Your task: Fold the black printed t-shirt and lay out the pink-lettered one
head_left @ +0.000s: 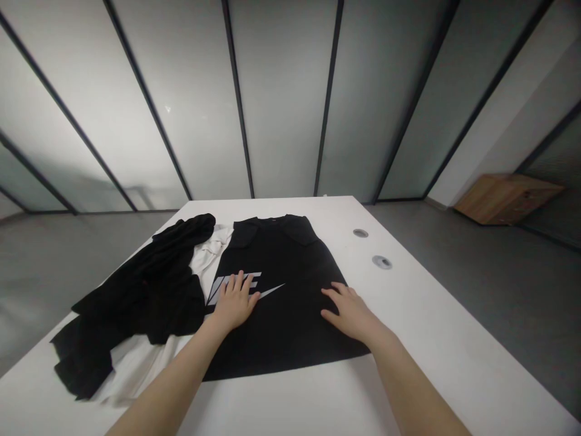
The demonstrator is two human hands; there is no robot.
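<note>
A black T-shirt (281,266) lies flat on the white table (422,339), its collar at the far side and its lower part towards me. White Nike lettering and a swoosh mark (272,293) cross its front, and my left hand partly hides them. My left hand (233,301) rests palm down on the shirt with its fingers spread, holding nothing. My right hand (349,312) lies flat on the shirt's right side, also holding nothing. To the left is a crumpled black garment (140,297) on top of a white garment (209,254).
Two round metal grommets (361,233) (382,262) are set into the table to the far right of the shirt. Grey floor surrounds the table. Frosted glass panels stand beyond it, and a low wooden box (506,198) sits on the floor at the right.
</note>
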